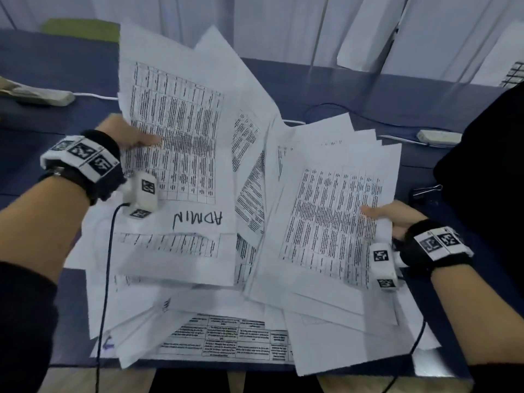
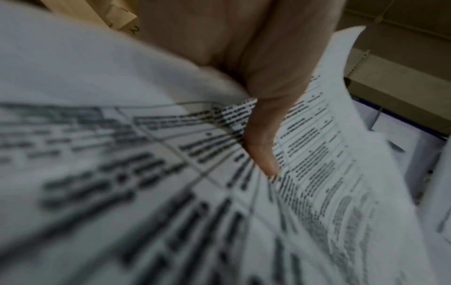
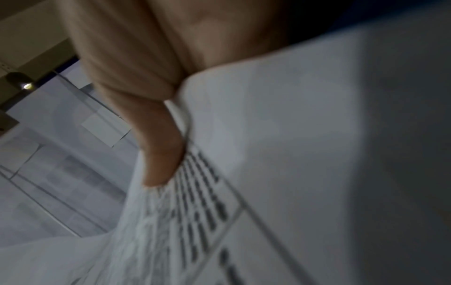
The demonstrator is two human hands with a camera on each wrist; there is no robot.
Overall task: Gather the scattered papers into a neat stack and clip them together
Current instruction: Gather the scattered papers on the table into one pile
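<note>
Many white printed papers [image 1: 215,336] lie in a loose heap on the dark blue table [image 1: 56,80]. My left hand [image 1: 133,134] grips a raised bundle of sheets [image 1: 181,131] by its left edge, thumb on top; the front one bears the handwritten word ADMIN. In the left wrist view my thumb [image 2: 263,154] presses on the printed sheet [image 2: 171,192]. My right hand [image 1: 388,217] holds a second fanned bundle [image 1: 329,217] by its right edge, thumb on top. The right wrist view shows my thumb [image 3: 161,154] pinching those papers [image 3: 268,173]. A black binder clip [image 1: 425,190] lies on the table right of the papers.
White power strips [image 1: 42,95] [image 1: 438,136] with cables lie at the back left and back right of the table. A dark object [image 1: 487,154] fills the right edge. White curtains [image 1: 283,26] hang behind. The table's front edge [image 1: 71,364] runs below the heap.
</note>
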